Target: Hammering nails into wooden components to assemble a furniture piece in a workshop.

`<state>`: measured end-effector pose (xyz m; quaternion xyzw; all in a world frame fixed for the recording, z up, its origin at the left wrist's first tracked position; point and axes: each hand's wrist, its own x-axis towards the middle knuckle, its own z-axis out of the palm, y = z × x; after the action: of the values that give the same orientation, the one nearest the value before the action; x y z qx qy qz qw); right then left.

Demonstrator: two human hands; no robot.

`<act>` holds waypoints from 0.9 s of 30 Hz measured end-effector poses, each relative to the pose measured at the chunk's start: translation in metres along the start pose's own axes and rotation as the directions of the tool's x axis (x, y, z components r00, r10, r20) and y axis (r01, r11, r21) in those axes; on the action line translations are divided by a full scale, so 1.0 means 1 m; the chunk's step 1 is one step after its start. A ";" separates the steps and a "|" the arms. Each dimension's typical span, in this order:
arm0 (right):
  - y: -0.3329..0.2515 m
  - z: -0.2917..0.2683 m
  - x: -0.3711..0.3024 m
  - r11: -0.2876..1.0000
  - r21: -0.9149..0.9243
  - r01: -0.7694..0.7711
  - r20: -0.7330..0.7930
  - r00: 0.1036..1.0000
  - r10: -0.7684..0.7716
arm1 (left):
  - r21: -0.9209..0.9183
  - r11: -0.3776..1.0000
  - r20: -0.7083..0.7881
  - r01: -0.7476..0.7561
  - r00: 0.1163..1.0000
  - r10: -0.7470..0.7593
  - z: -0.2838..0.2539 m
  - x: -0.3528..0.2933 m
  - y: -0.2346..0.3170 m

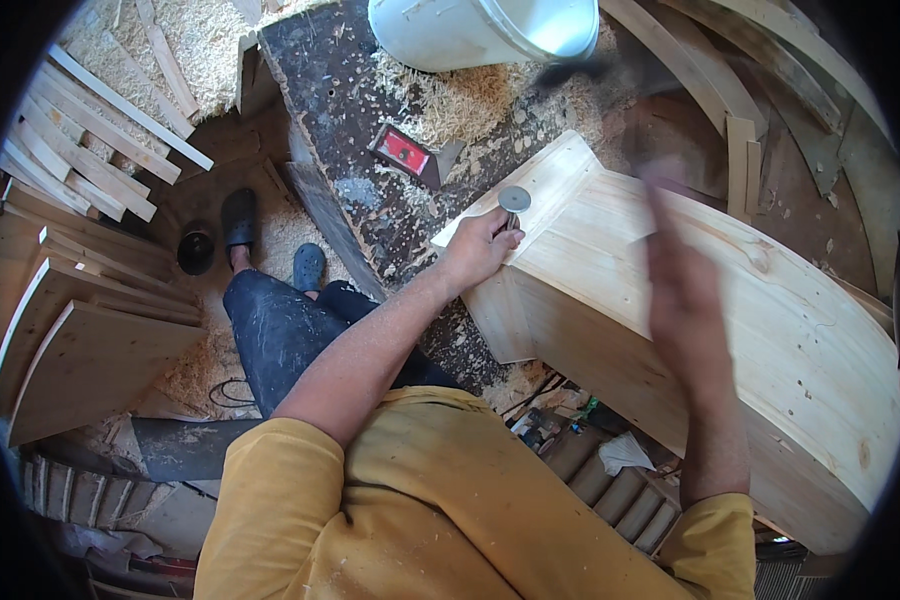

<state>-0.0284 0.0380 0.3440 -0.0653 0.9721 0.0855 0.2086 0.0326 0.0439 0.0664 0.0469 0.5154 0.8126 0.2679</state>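
My left hand (481, 247) is closed around a short metal rod with a wide round grey head (514, 199). It stands at the end of a long pale wooden workpiece (710, 270), by a joint where a short crosswise board (560, 175) meets it; the rod's lower tip is hidden by my fingers. Over the workpiece, my right hand (685, 300) is raised and smeared by motion, gripping a hammer (575, 72). The hammer's dark head is a blur beyond the round metal head, and its handle is barely visible.
A white bucket (440, 35) stands at the far edge beside sawdust (470, 100). A red-and-dark box-shaped item (403, 152) lies on the dark, shaving-strewn bench (320, 70). Wooden strips (100, 130) and curved boards (100, 360) are stacked at left. More curved pieces (690, 60) lie far right.
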 end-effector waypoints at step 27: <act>0.010 0.139 -0.237 0.411 0.556 -0.723 0.556 0.691 0.462 | 0.566 0.813 0.100 0.136 0.968 -0.232 -0.021 -0.023 0.000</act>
<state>0.2397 0.0962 0.3188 0.3938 0.8265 -0.2393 0.3234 0.0444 0.0159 0.0613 0.1390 0.7072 0.5914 0.3618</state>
